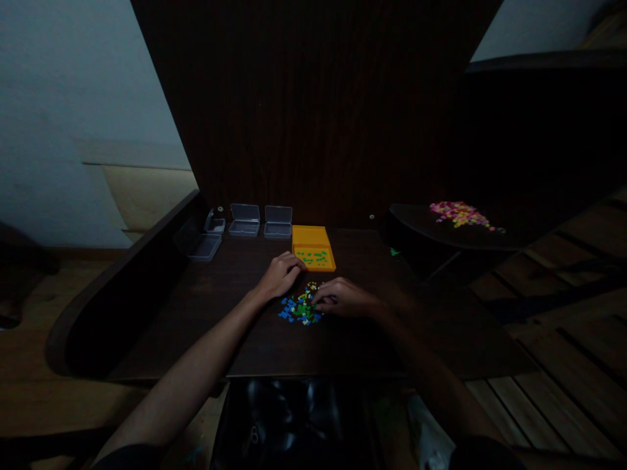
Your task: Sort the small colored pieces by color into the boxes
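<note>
A yellow plastic box [334, 261] lies with its lid folded back, and small green pieces [318, 255] are scattered inside it. My left hand [281, 274] is at the box's near left corner, its bent fingers closed on the rim. Just in front of the box is a loose pile of small building bricks [301, 310], blue, green, yellow and white. At the pile's right side, my right hand [341, 297] has its fingers curled together in a pinch. Whatever is between those fingertips is hidden or too small to make out.
Several clear plastic cases stand behind and left, among them two open ones [244, 228] [278, 230] and another case [206, 247]. Pink, red and yellow pieces [460, 214] lie on a dark shelf at right. A raised side panel [122, 287] bounds the dark table [196, 339].
</note>
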Demonstrator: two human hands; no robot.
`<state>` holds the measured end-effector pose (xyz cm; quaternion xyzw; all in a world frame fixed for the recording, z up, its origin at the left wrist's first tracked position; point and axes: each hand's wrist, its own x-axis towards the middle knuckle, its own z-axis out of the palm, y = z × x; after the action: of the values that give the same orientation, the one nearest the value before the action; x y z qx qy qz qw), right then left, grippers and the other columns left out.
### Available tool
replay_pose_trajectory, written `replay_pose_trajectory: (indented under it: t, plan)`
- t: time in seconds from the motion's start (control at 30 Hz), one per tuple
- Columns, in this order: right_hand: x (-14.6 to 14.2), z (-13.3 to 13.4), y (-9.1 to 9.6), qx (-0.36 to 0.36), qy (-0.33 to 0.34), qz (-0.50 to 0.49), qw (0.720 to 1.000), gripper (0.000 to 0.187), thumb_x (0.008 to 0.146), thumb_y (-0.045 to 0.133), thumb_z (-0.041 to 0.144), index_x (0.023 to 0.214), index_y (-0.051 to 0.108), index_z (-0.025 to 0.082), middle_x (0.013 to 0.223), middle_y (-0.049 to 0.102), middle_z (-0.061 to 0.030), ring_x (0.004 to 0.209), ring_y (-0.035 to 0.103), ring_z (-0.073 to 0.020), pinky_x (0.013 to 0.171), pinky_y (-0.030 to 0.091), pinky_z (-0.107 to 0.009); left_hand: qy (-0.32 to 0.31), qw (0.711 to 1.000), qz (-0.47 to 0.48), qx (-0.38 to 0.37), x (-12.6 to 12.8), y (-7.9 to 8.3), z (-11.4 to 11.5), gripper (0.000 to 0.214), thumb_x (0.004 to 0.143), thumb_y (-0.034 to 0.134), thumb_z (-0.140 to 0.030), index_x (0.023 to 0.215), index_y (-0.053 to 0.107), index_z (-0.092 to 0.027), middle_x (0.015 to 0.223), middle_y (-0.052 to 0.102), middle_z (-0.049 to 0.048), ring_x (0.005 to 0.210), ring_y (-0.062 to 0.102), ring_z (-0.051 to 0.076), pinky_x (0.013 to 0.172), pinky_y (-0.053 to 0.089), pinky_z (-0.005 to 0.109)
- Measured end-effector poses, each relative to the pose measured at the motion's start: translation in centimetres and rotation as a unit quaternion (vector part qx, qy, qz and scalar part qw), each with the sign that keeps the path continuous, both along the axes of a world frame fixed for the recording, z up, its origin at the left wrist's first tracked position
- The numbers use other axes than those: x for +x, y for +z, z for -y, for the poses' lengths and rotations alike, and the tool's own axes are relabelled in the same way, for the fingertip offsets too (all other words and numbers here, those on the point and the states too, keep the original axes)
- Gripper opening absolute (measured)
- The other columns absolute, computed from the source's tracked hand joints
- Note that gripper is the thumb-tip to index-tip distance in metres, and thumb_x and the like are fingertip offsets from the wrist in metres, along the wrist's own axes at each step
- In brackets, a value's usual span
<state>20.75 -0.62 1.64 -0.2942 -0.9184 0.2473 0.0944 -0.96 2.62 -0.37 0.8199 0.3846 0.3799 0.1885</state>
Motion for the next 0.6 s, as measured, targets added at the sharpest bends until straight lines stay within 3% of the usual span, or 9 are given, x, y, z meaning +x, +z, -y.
replay_pose_trajectory:
  t: [0.1, 0.23, 0.33, 0.6]
  plan:
    - [0.2, 0.1, 0.4, 0.000, -0.015, 0.007, 1.000, 0.020, 0.084, 0.061, 0.027, 0.098, 0.073, 0.018, 0.072, 0.063, -0.0005, 0.062, 0.052, -0.0098, 0.060, 0.036, -0.021, -0.028, 0.999, -0.005, -0.016, 0.1, 0.3, 0.3, 0.021, 0.078, 0.049, -0.010, 0.078, 0.069, -0.016, 0.077, 0.067, 0.0029, 0.078, 0.058, 0.016, 0.077, 0.045, 0.029]
    - [0.4, 0.2, 0.6, 0.002, -0.026, 0.009, 1.000, 0.019, 0.083, 0.063, 0.027, 0.096, 0.073, 0.018, 0.074, 0.063, -0.0010, 0.063, 0.053, -0.0101, 0.061, 0.036, -0.021, -0.123, 0.990, -0.052, -0.035, 0.2, 0.7, 0.9, 0.014, 0.068, 0.057, -0.008, 0.070, 0.069, -0.015, 0.061, 0.055, -0.0013, 0.063, 0.052, 0.011, 0.065, 0.042, 0.023]
    - [0.3, 0.1, 0.5, 0.003, -0.028, 0.017, 0.999, 0.019, 0.081, 0.064, 0.026, 0.096, 0.073, 0.018, 0.072, 0.062, 0.0002, 0.062, 0.052, -0.0096, 0.060, 0.035, -0.020, -0.182, 0.978, -0.084, -0.052, 0.1, 1.0, 1.3, 0.011, 0.065, 0.060, -0.009, 0.068, 0.069, -0.014, 0.061, 0.052, -0.0022, 0.060, 0.049, 0.009, 0.062, 0.040, 0.021]
    - [0.3, 0.1, 0.4, 0.006, -0.033, 0.040, 0.999, 0.015, 0.079, 0.065, 0.024, 0.090, 0.073, 0.018, 0.072, 0.063, 0.0002, 0.062, 0.052, -0.0096, 0.060, 0.034, -0.021, -0.215, 0.966, -0.119, -0.081, 0.3, 1.6, 1.8, 0.004, 0.068, 0.067, -0.016, 0.065, 0.069, -0.014, 0.060, 0.052, -0.0018, 0.058, 0.047, 0.008, 0.059, 0.038, 0.020]
